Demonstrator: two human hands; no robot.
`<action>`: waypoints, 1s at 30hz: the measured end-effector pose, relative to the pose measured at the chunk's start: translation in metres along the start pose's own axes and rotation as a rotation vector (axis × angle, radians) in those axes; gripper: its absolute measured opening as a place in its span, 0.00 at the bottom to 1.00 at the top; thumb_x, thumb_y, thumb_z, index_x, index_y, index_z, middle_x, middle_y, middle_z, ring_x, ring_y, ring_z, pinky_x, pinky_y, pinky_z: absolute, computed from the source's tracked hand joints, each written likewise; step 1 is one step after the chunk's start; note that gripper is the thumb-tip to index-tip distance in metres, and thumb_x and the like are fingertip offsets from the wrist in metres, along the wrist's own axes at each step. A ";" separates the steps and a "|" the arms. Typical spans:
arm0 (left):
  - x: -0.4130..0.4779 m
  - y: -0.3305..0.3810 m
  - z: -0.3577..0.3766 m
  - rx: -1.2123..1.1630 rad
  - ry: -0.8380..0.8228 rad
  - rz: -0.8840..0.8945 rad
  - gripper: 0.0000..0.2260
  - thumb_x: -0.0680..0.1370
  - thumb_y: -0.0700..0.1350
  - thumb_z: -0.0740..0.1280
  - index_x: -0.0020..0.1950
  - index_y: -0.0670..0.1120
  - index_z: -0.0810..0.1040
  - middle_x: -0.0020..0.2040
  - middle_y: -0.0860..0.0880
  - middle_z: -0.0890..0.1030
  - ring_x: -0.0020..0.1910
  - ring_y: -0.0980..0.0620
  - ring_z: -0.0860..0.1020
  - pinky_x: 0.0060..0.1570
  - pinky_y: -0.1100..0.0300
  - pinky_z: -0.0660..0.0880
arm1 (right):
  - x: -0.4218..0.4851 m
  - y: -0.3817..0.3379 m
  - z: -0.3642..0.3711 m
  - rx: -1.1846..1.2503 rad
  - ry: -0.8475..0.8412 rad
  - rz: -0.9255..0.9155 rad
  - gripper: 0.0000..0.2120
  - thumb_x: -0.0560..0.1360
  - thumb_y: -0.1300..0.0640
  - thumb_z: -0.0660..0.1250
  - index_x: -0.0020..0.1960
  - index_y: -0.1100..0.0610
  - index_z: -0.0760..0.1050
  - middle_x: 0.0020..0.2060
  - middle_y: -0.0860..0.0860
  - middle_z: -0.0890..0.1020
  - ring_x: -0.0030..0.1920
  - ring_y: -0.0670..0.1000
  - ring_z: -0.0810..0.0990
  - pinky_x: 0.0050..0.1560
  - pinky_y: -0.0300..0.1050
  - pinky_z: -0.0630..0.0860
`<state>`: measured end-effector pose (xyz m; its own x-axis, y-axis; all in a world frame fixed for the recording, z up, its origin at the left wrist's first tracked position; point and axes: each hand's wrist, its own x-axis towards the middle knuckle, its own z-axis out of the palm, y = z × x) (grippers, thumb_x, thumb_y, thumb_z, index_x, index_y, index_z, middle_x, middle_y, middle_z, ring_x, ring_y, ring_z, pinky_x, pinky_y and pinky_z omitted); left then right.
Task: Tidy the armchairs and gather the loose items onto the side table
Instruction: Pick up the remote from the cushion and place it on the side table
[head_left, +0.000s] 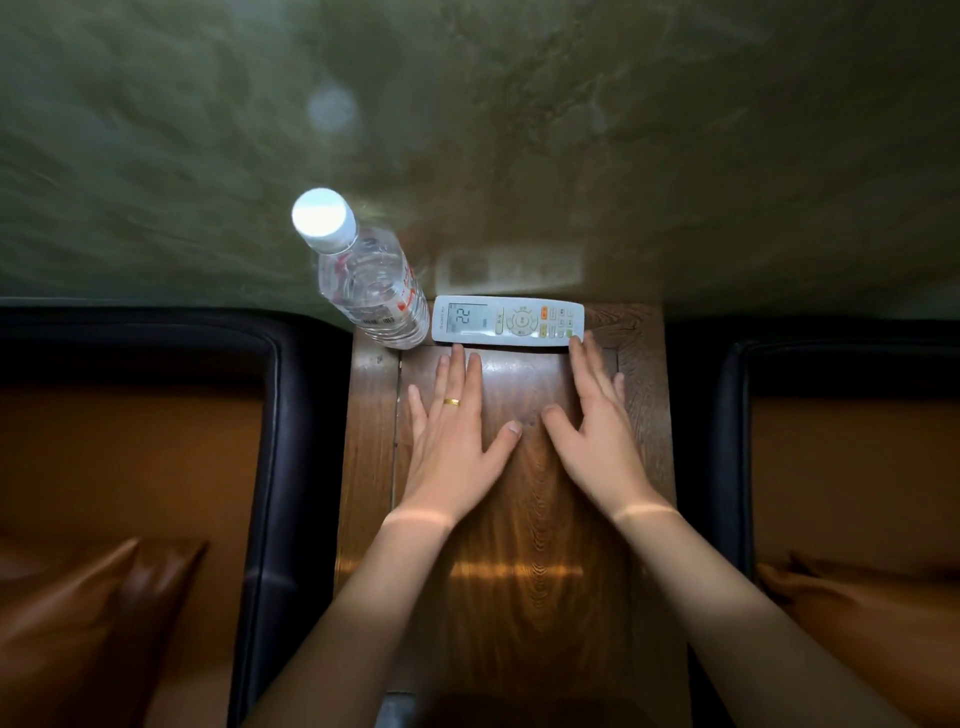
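Note:
A white air-conditioner remote (508, 320) lies crosswise at the far end of the wooden side table (524, 545), its display showing 22. A clear water bottle (363, 270) with a white cap stands upright just left of it. My left hand (454, 431), wearing a gold ring, lies flat on the tabletop with straight fingers whose tips reach the remote's near edge. Flat on the wood too, my right hand (592, 431) touches the remote's right end with its fingertips. Neither hand holds anything.
A dark-framed armchair with an orange-brown seat (130, 457) stands left of the table, with a brown cushion (98, 623) at its front. A matching armchair (852, 457) with a cushion (872, 618) stands on the right. A greenish wall (519, 130) rises behind the table.

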<state>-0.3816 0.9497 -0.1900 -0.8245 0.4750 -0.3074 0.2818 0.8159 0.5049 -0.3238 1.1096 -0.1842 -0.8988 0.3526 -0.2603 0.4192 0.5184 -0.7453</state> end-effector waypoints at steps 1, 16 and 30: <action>0.000 -0.001 0.001 0.024 0.000 0.014 0.38 0.80 0.59 0.61 0.82 0.49 0.43 0.81 0.51 0.36 0.79 0.54 0.34 0.74 0.48 0.30 | 0.002 0.001 0.000 -0.012 -0.005 -0.012 0.39 0.78 0.60 0.65 0.81 0.52 0.48 0.79 0.43 0.47 0.79 0.40 0.43 0.77 0.43 0.33; 0.003 -0.006 -0.001 0.056 0.018 0.027 0.34 0.80 0.57 0.60 0.82 0.48 0.49 0.82 0.52 0.42 0.80 0.55 0.37 0.76 0.49 0.34 | -0.013 0.023 0.007 -0.180 0.033 -0.040 0.40 0.74 0.55 0.61 0.82 0.54 0.49 0.81 0.50 0.51 0.81 0.46 0.43 0.77 0.45 0.33; -0.091 -0.016 0.004 0.017 -0.096 -0.025 0.30 0.81 0.48 0.62 0.81 0.51 0.54 0.82 0.55 0.45 0.80 0.54 0.40 0.78 0.47 0.40 | -0.128 0.017 0.005 -0.309 -0.219 0.119 0.34 0.79 0.55 0.62 0.81 0.50 0.52 0.81 0.46 0.45 0.80 0.48 0.37 0.79 0.53 0.36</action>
<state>-0.3092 0.8947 -0.1740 -0.7808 0.4832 -0.3962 0.2709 0.8331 0.4822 -0.2023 1.0695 -0.1667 -0.8335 0.2675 -0.4835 0.5112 0.7053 -0.4911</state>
